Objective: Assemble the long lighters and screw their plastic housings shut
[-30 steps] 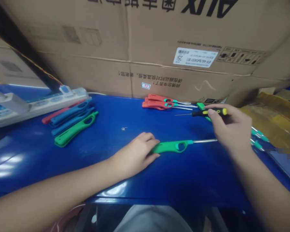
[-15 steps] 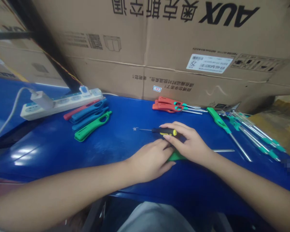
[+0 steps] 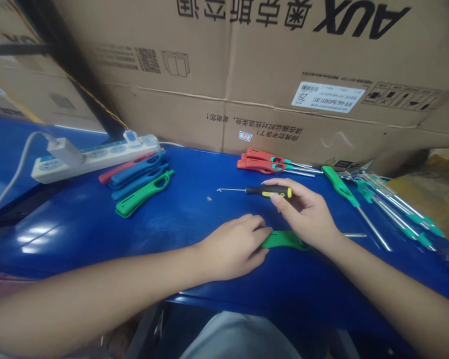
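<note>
My right hand (image 3: pixel 305 209) is closed on a black and yellow screwdriver (image 3: pixel 268 191), its thin shaft pointing left. A tiny screw (image 3: pixel 219 190) shows at the tip of the shaft. Just below the tip, a few small screws (image 3: pixel 209 199) lie on the blue table. My left hand (image 3: pixel 235 248) grips the end of a green long-necked lighter (image 3: pixel 284 240) lying in front of me. Its metal tube (image 3: pixel 355 235) sticks out to the right, past my right wrist, which hides the part between.
Green and blue handle shells (image 3: pixel 144 193) lie left, by a white power strip (image 3: pixel 97 158). Red lighters (image 3: pixel 262 161) rest against the large cardboard box (image 3: pixel 262 60). On the right are another green lighter (image 3: pixel 340 185) and several metal tubes with teal ends (image 3: pixel 400 209).
My right hand has lifted the screwdriver up and to the right, away from the small screws, with one at its tip. More of the green lighter now shows. My left hand stays put.
</note>
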Available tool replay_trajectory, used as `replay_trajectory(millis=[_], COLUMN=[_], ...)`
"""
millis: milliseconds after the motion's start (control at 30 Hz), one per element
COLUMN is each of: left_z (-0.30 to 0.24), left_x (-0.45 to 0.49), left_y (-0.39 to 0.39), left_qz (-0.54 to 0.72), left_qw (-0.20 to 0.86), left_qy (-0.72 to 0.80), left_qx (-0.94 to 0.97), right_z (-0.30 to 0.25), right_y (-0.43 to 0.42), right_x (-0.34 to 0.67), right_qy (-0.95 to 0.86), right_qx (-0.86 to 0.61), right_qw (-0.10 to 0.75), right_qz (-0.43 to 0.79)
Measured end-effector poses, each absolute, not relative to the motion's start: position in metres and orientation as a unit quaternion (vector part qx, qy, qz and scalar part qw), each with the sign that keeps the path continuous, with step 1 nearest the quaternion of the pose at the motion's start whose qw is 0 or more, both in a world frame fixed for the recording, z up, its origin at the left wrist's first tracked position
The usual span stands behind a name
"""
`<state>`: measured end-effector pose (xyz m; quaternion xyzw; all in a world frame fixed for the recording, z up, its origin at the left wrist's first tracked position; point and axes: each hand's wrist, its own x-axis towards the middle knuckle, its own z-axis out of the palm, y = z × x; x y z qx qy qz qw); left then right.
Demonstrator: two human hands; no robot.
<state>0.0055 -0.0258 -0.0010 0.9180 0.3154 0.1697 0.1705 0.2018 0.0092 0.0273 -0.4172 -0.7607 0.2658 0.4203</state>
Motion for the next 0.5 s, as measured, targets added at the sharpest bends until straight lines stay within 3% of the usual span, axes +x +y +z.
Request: replay_trajectory(millis=[100,500], left_z=[-0.001,-0.004], left_x=[0.006,0.006], left_y=[-0.025,-0.021], left_qz=[0.169,0.17], left_qw=[0.172,0.167], left_qy=[0.313,0.301], left_qx=[0.919,0.923], right_z=[0.026,0.009], right_y=[0.008,0.007], right_x=[0.205,0.204], right_qy=[-0.741,-0.799], right_qx=[-0.435,-0.411], right_qw=[0.412,0.361], right_qz=[0.302,0.25])
